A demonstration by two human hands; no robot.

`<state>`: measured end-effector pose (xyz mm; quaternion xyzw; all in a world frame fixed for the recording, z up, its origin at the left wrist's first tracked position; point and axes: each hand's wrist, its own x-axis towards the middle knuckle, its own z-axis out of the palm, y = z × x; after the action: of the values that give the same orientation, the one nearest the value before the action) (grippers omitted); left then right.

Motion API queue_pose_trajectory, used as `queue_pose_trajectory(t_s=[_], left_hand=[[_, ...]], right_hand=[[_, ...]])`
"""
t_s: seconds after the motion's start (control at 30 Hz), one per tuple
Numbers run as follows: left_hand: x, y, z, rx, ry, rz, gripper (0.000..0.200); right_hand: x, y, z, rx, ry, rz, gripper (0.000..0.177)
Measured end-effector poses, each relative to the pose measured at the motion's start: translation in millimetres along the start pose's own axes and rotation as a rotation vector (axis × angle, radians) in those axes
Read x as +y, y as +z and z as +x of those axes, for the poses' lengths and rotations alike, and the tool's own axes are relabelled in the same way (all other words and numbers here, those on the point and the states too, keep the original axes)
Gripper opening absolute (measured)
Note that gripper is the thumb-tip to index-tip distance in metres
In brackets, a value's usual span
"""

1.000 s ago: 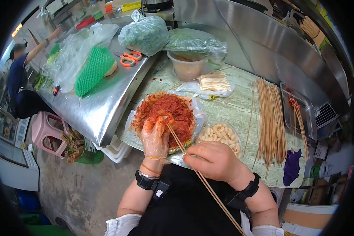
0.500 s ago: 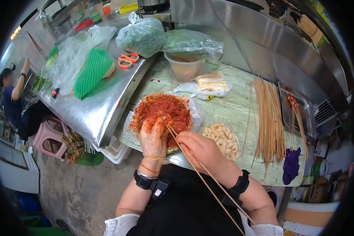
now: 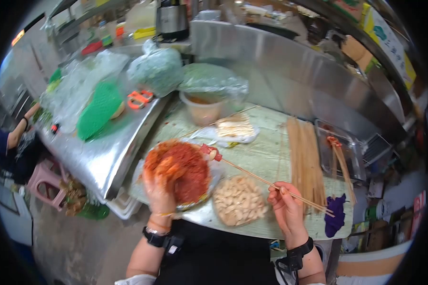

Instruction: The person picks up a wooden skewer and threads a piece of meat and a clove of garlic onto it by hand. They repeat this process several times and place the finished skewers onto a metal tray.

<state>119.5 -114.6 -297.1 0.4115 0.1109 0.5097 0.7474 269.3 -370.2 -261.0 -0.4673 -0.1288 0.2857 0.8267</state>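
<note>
My left hand [image 3: 160, 187], in a clear plastic glove, is at the left side of a heap of red marinated meat [image 3: 191, 173]; its fingers are smeared by motion and partly lost in the meat. Thin wooden skewers [image 3: 257, 177] are pinched in my right hand [image 3: 288, 205], slanting up and left. At their far tip sit red meat and a pale piece [image 3: 211, 153], just right of the heap. Below the skewers is a clear container of peeled garlic cloves [image 3: 239, 201]. A bundle of bare skewers [image 3: 305, 166] lies beyond my right hand.
A metal tray [image 3: 325, 164] holds skewers with red meat [image 3: 334, 141]; a purple cloth [image 3: 335, 216] is near it. Behind are pale sticks [image 3: 235, 126], a tub [image 3: 204, 112] and bagged greens [image 3: 156, 70]. Orange scissors [image 3: 139, 99] lie left. A person [image 3: 9, 147] is far left.
My right hand has moved right, away from my left hand, taking the skewers along; their loaded tip now shows. My left hand has gone back onto the meat. The view has shifted.
</note>
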Motion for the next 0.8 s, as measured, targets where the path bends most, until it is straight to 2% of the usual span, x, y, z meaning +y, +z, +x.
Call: queue_pose_trajectory(t_s=[0.17, 0.23, 0.3, 0.4, 0.43, 0.5, 0.53, 0.6, 0.63, 0.7, 0.73, 0.8], left_hand=[[-4.4, -10.2, 3.0, -0.013, 0.156, 0.576, 0.046], [-5.5, -0.2, 2.9, -0.074, 0.092, 0.325, 0.047], [-5.6, -2.9, 0.4, -0.093, 0.033, 0.279, 0.050], [-8.7, 0.4, -0.2, -0.083, 0.050, 0.315, 0.048], [-6.8, 2.2, -0.9, -0.078, 0.042, 0.331, 0.048], [-8.4, -1.7, -0.9, -0.080, 0.047, 0.381, 0.049], [-9.8, -8.4, -0.4, -0.066, 0.034, 0.391, 0.050], [-10.6, -5.6, 0.5, -0.060, 0.020, 0.400, 0.050], [-8.1, 0.8, -1.2, -0.047, 0.030, 0.419, 0.049], [-7.1, 0.3, -0.9, -0.036, 0.038, 0.445, 0.049], [-8.2, -7.2, 0.0, -0.046, 0.029, 0.448, 0.049], [-10.6, -8.7, -0.3, -0.058, 0.019, 0.446, 0.049]], right_hand=[[-32.8, -64.7, 1.1, 0.186, -0.211, 0.062, 0.026], [-56.6, -94.4, 6.2, 0.282, -0.302, 0.071, 0.029], [-74.3, -123.2, 24.6, 0.388, -0.389, 0.199, 0.033], [-92.5, -186.8, 65.4, 0.532, -0.503, 0.177, 0.033], [-98.5, -202.4, 80.8, 0.536, -0.510, 0.181, 0.033], [-108.7, -231.4, 109.7, 0.722, -0.525, 0.240, 0.032], [-111.2, -248.7, 123.0, 0.724, -0.528, 0.245, 0.032], [-114.5, -275.6, 139.0, 0.839, -0.526, 0.279, 0.039], [-116.3, -272.0, 136.7, 0.844, -0.529, 0.282, 0.039], [-112.0, -261.2, 134.6, 0.773, -0.358, 0.495, 0.043], [-109.7, -235.2, 128.3, 0.739, -0.289, 0.538, 0.048], [-100.2, -184.9, 107.8, 0.426, -0.247, 0.548, 0.051]])
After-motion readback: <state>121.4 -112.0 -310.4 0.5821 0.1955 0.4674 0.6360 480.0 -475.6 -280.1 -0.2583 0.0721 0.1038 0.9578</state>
